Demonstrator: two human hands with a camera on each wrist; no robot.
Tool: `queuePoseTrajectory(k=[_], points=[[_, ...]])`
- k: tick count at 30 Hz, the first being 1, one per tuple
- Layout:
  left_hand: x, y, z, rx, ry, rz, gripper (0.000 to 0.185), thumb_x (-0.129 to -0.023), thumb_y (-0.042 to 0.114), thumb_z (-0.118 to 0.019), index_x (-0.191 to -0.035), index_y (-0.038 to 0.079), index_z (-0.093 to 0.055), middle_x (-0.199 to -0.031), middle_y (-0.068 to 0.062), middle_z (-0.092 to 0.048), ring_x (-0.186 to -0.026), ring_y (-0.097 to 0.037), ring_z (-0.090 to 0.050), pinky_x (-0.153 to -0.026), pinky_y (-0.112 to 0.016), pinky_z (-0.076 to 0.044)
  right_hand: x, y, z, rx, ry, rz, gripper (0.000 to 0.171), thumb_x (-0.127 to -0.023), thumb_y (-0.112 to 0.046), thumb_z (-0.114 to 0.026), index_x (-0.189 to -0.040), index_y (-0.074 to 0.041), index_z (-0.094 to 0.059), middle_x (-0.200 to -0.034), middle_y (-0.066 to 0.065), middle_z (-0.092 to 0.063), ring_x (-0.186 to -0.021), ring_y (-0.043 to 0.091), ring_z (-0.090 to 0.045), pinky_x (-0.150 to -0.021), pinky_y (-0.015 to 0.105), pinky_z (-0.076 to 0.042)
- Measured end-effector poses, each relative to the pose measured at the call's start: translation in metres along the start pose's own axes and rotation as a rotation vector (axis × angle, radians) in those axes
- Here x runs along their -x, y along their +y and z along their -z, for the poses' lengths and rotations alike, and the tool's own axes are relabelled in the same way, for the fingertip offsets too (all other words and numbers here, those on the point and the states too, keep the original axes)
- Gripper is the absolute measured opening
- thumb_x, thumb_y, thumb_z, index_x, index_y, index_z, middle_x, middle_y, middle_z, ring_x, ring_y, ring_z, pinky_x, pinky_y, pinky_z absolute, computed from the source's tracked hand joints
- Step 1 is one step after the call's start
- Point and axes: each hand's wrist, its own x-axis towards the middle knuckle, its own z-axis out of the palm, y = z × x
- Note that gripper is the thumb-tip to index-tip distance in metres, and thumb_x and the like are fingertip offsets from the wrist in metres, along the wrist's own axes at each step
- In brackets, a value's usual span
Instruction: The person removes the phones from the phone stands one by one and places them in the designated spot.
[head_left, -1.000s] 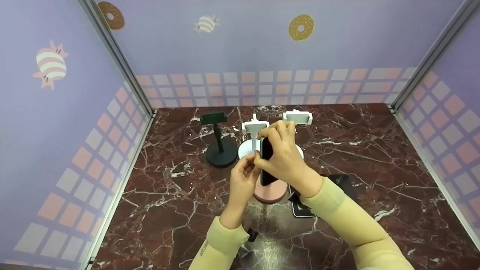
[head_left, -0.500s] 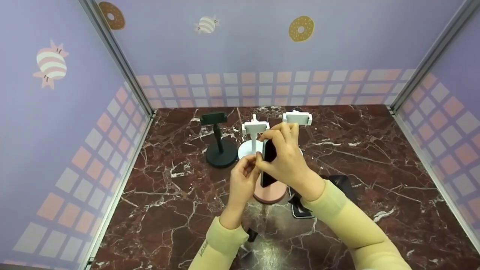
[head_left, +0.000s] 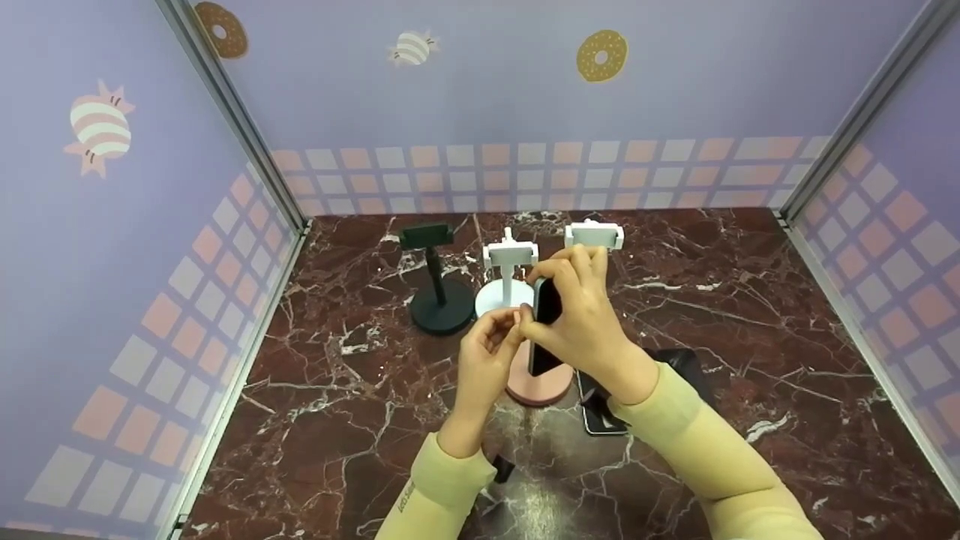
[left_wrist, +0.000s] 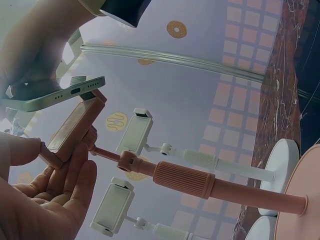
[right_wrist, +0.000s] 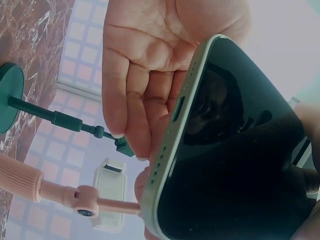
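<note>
Since a second ago the phone has drifted slightly right above the pink stand. Right hand grips the phone upright; left hand pinches the pink clamp. Judging by this, spread the clamp wide, then seat the phone squarely. White stands wait behind

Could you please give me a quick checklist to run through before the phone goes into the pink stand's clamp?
1. Right hand grips the phone: ok.
2. Left hand holds the pink clamp with its fingers: ok.
3. Phone's lower edge meets the clamp's top end: ok.
4. Phone seated between the clamp's ends: not ok, it is still outside.
5. Pink base flat on the marble table: ok.
6. Clamp opened wide enough: cannot tell.
</note>
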Motion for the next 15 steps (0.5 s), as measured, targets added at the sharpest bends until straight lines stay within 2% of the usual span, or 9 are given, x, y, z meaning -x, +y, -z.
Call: queuePoseTrajectory(k=[15], points=[[0.000, -0.001, 0.001, -0.020, 0.004, 0.028, 0.025, -0.099, 0.001, -0.064, -0.118, -0.016, -0.062, -0.110, -0.031, -0.067, -0.098, -0.013, -0.068, -0.088, -0.021, -0.058, 0.007, 0.007, 0.014, 0.029, 0.022, -0.060, 0.036, -0.070, 0.000, -0.073, -0.101, -0.001, -0.056, -0.097, 0.017, -0.053, -0.098, 0.039, -0.037, -0.090, 0.050, -0.030]])
